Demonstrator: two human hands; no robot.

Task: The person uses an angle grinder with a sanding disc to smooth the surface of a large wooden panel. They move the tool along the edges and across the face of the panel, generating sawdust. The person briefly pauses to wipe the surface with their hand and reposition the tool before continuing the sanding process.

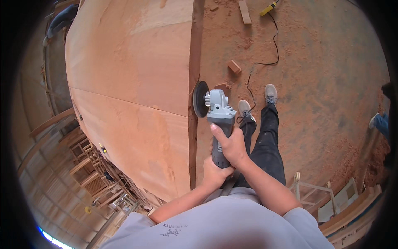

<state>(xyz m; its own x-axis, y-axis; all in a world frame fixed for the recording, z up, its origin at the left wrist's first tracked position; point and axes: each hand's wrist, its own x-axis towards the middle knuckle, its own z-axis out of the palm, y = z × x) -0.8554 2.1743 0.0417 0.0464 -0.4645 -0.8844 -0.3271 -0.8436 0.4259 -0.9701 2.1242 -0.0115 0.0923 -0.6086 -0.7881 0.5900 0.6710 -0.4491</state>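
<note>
In both hands I hold an angle grinder (222,108) with a pale grey head and a dark body. My right hand (234,145) wraps round the body just behind the head, thumb lying along the top. Below it, my left hand (215,172) grips the rear end of the tool. The black round disc (201,99) stands on edge at the side of a large wooden panel (141,83); whether it touches the wood I cannot tell. Dust lies in streaks over the panel, and a thin seam crosses it.
A black cord (276,45) runs past my shoes (270,94) to a yellow power strip (268,8). Wood blocks (234,66) and reddish sawdust lie on the floor (323,83). Wooden frames (315,191) stand at lower right. Other people's legs (380,123) show at right and upper left.
</note>
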